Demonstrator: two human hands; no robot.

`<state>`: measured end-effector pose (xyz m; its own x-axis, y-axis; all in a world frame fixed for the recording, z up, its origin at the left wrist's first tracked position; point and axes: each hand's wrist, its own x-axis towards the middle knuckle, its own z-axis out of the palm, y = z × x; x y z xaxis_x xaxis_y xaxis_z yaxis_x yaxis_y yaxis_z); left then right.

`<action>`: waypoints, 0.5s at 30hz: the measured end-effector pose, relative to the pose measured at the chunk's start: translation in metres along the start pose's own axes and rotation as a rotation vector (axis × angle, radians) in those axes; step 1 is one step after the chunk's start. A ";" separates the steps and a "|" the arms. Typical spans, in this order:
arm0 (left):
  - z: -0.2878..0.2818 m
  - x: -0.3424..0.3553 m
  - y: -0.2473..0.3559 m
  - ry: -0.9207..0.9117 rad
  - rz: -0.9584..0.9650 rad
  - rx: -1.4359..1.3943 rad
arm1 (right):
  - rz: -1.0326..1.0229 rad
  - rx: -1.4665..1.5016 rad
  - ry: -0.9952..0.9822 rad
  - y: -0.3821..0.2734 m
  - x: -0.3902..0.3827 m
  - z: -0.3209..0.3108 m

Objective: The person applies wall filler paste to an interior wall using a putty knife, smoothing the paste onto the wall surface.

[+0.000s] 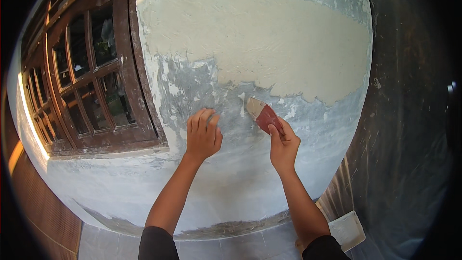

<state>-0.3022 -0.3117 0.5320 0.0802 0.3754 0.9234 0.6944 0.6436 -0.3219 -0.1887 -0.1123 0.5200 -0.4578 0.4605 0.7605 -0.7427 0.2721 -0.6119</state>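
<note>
In the head view my right hand (285, 144) grips a flat scraper (263, 114) with a red body and a pale, putty-smeared end, which points up and left at the grey, patchy wall (202, 188). My left hand (202, 135) holds nothing; its slightly bent fingers are apart and rest on or very near the wall, left of the scraper. Above both hands a broad cream layer of putty (260, 38) covers the upper wall, with a ragged lower edge just over the scraper.
A brown wooden window (84, 127) with small panes is on the left, above woven brown panels (45, 212). Dark plastic sheeting (404, 115) hangs at the right. A white rectangular tray (351, 228) lies at lower right on the grey tiled floor (231, 248) along the wall's foot.
</note>
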 end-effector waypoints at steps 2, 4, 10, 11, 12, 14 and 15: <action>-0.004 0.012 -0.019 0.019 0.015 0.003 | -0.102 -0.087 0.017 -0.005 0.003 0.022; -0.008 0.024 -0.037 0.056 0.073 0.039 | -0.363 -0.291 0.046 -0.003 0.005 0.041; -0.007 0.050 -0.075 0.137 0.104 0.073 | -0.634 -0.458 0.122 0.005 0.011 0.081; -0.006 0.051 -0.077 0.142 0.111 0.071 | -0.667 -0.501 0.130 0.009 0.012 0.086; -0.004 0.050 -0.077 0.146 0.119 0.076 | -0.700 -0.543 0.139 0.012 0.012 0.090; -0.002 0.049 -0.079 0.150 0.133 0.078 | -0.732 -0.585 0.163 0.017 0.011 0.099; -0.002 0.048 -0.080 0.176 0.123 0.066 | -0.762 -0.625 0.178 0.020 0.010 0.103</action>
<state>-0.3528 -0.3465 0.6026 0.2883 0.3353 0.8969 0.6237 0.6450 -0.4416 -0.2583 -0.1896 0.5379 0.1513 0.0845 0.9849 -0.3935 0.9191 -0.0184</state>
